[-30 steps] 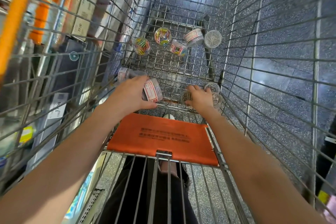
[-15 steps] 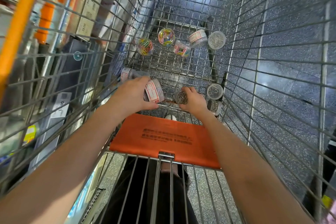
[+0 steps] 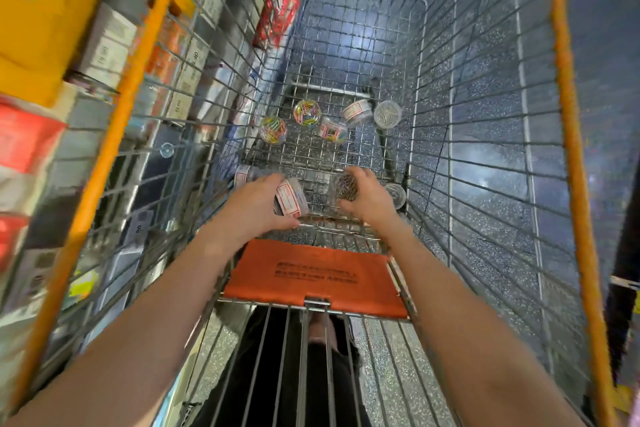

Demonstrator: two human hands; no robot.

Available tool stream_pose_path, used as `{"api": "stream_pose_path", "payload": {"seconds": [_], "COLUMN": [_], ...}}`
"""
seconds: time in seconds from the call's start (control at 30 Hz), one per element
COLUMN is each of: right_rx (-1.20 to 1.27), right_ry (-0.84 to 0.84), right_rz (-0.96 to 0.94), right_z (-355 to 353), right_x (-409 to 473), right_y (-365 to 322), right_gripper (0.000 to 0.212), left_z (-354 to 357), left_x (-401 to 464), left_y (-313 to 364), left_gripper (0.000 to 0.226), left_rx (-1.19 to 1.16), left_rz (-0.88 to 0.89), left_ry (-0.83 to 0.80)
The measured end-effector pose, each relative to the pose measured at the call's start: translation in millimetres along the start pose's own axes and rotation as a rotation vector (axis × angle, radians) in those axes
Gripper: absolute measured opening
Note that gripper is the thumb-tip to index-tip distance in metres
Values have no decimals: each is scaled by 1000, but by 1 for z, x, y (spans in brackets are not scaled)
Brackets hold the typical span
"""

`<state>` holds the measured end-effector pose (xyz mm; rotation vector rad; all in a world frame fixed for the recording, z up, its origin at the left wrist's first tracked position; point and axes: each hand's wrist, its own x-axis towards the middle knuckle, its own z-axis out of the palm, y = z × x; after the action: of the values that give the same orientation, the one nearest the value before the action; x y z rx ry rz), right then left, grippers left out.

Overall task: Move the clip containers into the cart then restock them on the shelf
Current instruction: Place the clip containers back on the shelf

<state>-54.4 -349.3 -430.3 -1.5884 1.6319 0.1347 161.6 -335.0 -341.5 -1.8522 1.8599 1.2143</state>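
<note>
Wire cart (image 3: pixel 485 149) fills the view, seen from above; orange top rails run along its sides at 9 and 3 o'clock, with mesh walls closing in all four sides. Open mesh floor is left in the middle of the basket, between the far cluster of containers and the hands. Shelf (image 3: pixel 104 55) stands just outside the left wall, at 9 to 11 o'clock, stocked with boxes and yellow and red packs; small price tags are seen there, too blurred to be read. Speckled floor (image 3: pixel 606 45) shows beyond the right wall.

Orange seat flap (image 3: pixel 311 274) lies at 6 o'clock by the near edge; two lines of dark print are carried on it, not legible.

Left hand (image 3: pixel 252 204) is curled round a clear labelled container (image 3: pixel 291 198), held on its side, its white label edged in red, text unreadable. A second labelled container (image 3: pixel 244 175) lies just beyond that hand, against the left wall.

Right hand (image 3: pixel 367 198) is curled over a silver-clip container (image 3: pixel 344 185), gripped low near the cart's near end. Another silver-clip tub (image 3: pixel 396 194) rests just beside it at 3 o'clock, close to the right wall.

At 12 o'clock, five more tubs lie in a loose row on the mesh: two coloured-clip containers (image 3: pixel 306 113) lid-up, one coloured tub on its side (image 3: pixel 332 130), a tipped labelled tub (image 3: pixel 356 111), and a far silver-clip tub (image 3: pixel 388 114) nearest the right wall.
</note>
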Motion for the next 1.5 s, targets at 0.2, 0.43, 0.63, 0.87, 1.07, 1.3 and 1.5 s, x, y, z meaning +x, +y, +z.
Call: {"api": "stream_pose_path", "payload": {"seconds": [0.2,0.43,0.63,0.87,1.07,1.3,1.5], "right_rx": [-36,114,173,193,119,75,80], "right_ry": [44,80,115,200,237,256,218], "right_rz": [-42,-130,-200,-279,-439,-654,-865], "right_z": [-41,-96,-144,-188,-220,-250,-259], "right_x": [-29,-85,-126,-174,-206,-249,-292], "right_y": [-32,-81,-114,-155,-186,-218,-249], "right_gripper": [73,59,50,50,43,42,39], "left_z": [-23,-67,-102,-140,-173,-191,-190], "left_x": [-25,-54,-86,-135,-183,-245,-314], "left_y": [10,32,46,67,84,94,93], "left_gripper": [77,86,58,60,72,74,81], "left_rx": [-86,-45,3,18,-35,-114,-93], "left_rz": [38,81,169,230,225,190,115], "left_ry": [3,83,217,339,467,600,711]}}
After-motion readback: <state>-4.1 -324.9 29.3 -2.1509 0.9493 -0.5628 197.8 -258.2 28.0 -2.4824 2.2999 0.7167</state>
